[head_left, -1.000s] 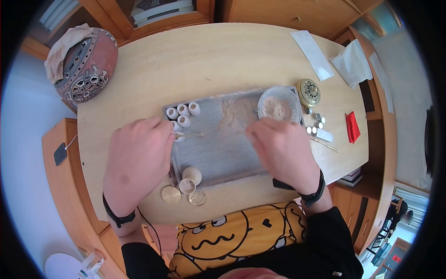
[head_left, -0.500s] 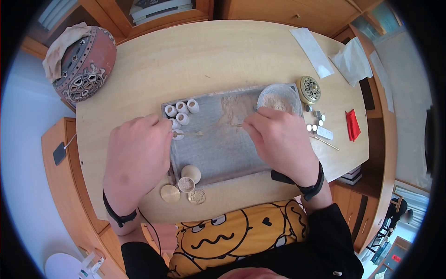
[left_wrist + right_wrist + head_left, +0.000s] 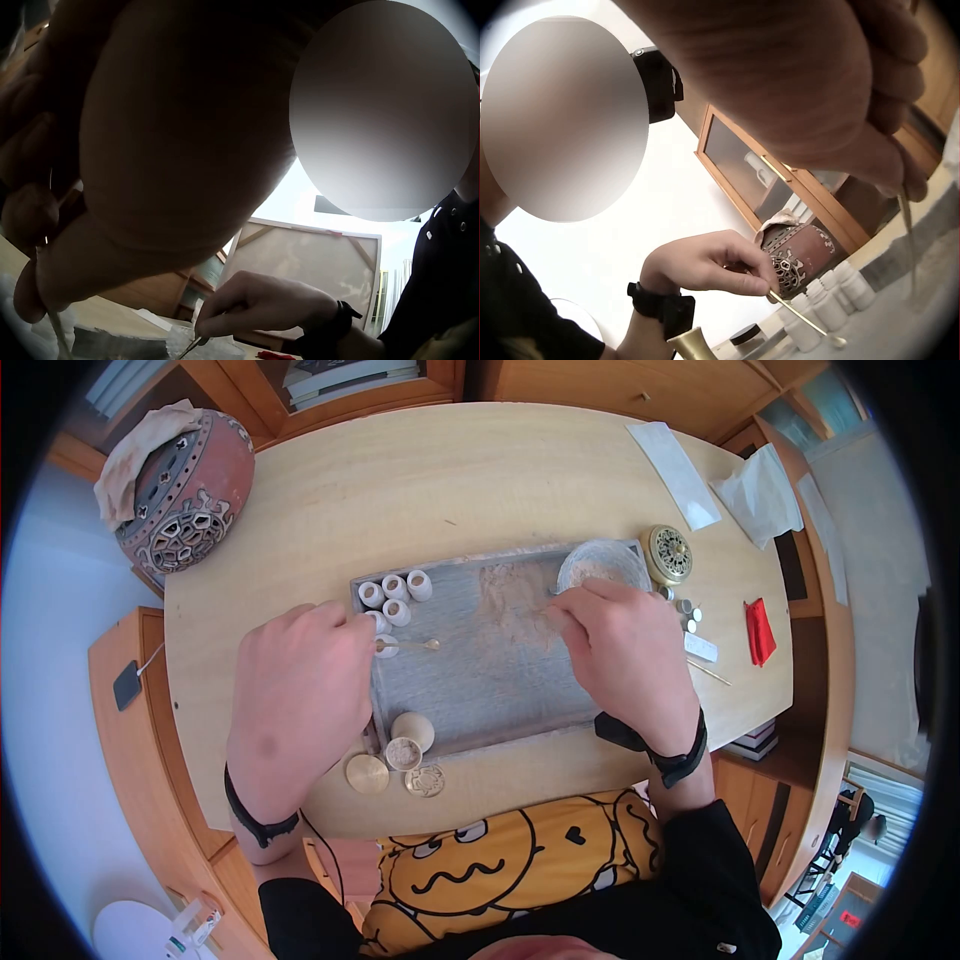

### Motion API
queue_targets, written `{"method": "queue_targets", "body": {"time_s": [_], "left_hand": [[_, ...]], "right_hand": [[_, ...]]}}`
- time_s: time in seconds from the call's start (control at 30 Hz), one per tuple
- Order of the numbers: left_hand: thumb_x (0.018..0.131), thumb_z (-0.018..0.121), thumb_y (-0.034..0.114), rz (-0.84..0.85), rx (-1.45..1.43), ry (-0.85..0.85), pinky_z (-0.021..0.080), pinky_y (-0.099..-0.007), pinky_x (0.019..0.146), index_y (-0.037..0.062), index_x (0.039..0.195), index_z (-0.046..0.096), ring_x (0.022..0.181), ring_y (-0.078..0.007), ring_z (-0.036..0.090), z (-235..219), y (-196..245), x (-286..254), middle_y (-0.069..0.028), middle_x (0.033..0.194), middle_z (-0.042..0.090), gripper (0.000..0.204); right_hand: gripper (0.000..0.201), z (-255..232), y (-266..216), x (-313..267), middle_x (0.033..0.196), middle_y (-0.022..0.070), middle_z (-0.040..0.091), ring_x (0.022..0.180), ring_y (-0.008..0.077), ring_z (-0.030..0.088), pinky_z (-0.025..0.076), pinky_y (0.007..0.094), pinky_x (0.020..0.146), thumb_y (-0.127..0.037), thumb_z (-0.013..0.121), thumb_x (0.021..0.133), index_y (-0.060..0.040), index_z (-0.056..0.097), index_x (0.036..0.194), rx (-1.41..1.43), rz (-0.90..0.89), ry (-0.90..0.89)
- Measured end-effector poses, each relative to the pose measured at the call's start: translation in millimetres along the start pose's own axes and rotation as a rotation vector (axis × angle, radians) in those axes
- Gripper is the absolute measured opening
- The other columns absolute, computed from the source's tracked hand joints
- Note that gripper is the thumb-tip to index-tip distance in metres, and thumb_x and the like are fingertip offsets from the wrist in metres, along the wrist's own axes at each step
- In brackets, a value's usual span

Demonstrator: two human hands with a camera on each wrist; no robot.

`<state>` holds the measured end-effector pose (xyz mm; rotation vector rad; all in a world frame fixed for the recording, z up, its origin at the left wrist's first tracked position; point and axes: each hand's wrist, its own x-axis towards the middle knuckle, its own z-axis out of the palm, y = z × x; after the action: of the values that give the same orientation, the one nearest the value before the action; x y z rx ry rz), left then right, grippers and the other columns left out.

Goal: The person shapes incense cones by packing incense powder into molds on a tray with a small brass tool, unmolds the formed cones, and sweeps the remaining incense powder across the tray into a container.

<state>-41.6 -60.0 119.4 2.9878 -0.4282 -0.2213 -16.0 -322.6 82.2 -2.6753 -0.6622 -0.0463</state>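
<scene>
My left hand (image 3: pixel 300 695) pinches a thin brass scoop (image 3: pixel 806 321) with a tiny rounded tip, held over the left side of the grey tray (image 3: pixel 470 700). Just beneath those fingers stand several small white bottles (image 3: pixel 395 592), some with brownish powder in their mouths. My right hand (image 3: pixel 632 660) pinches a slender metal tool (image 3: pixel 908 232) that points down to the tray; its working end is blurred. Loose beige powder (image 3: pixel 508 595) lies under that tool. Partly behind the right hand sits a pale ribbed bowl (image 3: pixel 572 565) of powder.
Along the tray's near left corner are a brass cup (image 3: pixel 404 754) with powder, a round gold lid (image 3: pixel 367 773) and an openwork disc (image 3: pixel 425 781). A brass censer (image 3: pixel 667 554), small jars and a red pouch (image 3: pixel 759 632) lie right. A big red-brown pot (image 3: pixel 215 485) stands far left.
The right hand first shifts left, bringing its tool into view over the powder, then moves right and farther from the body, covering more of the bowl. My left hand stays nearly in place.
</scene>
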Motion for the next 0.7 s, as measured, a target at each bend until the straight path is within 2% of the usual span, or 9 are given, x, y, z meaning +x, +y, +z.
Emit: {"method": "queue_targets", "body": {"time_s": [0.07,0.17,0.37,0.57,0.7], "left_hand": [[0.086,0.065,0.013,0.015,0.011,0.019,0.047,-0.0459,0.068,0.0049,0.082,0.067,0.077,-0.0342,0.061,0,1,0,-0.0112,0.076,0.06,0.009],[0.086,0.065,0.012,0.01,0.018,0.01,0.047,-0.0457,0.068,0.005,0.082,0.067,0.077,-0.0339,0.061,0,2,1,-0.0112,0.076,0.059,0.009],[0.085,0.065,0.012,0.015,0.011,0.015,0.047,-0.0456,0.068,0.0047,0.082,0.067,0.077,-0.0339,0.061,0,0,-1,-0.0115,0.076,0.059,0.009],[0.085,0.065,0.012,0.025,0.04,0.007,0.047,-0.0454,0.067,0.0044,0.08,0.067,0.076,-0.0338,0.061,1,1,1,-0.0115,0.075,0.059,0.009],[0.085,0.066,0.012,0.02,0.047,-0.001,0.048,-0.0452,0.066,0.0048,0.08,0.067,0.076,-0.0335,0.061,1,0,0,-0.0112,0.074,0.059,0.009]], "right_hand": [[0.004,-1,-1,0,0.072,0.0085,0.062,0.064,0.0318,0.063,0.05,0.0399,0.056,-0.006,0.068,0.084,-0.0056,0.069,0.08,-0.015,0.028,0.031],[0.004,2,-8,1,0.072,0.009,0.064,0.064,0.0321,0.064,0.05,0.0395,0.057,-0.007,0.068,0.084,-0.0054,0.07,0.081,0.02,-0.058,-0.016],[0.003,3,1,4,0.074,0.0099,0.065,0.066,0.0323,0.065,0.051,0.0392,0.058,-0.006,0.068,0.083,-0.0053,0.071,0.082,-0.041,0.025,0.033],[0.005,5,-5,3,0.074,0.0106,0.065,0.068,0.0327,0.065,0.052,0.04,0.059,-0.006,0.068,0.083,-0.0035,0.072,0.084,0.017,-0.055,-0.013],[0.004,0,2,3,0.074,0.0105,0.064,0.067,0.0331,0.064,0.051,0.04,0.059,-0.007,0.069,0.084,-0.0034,0.071,0.082,-0.022,0.033,0.015]]}}
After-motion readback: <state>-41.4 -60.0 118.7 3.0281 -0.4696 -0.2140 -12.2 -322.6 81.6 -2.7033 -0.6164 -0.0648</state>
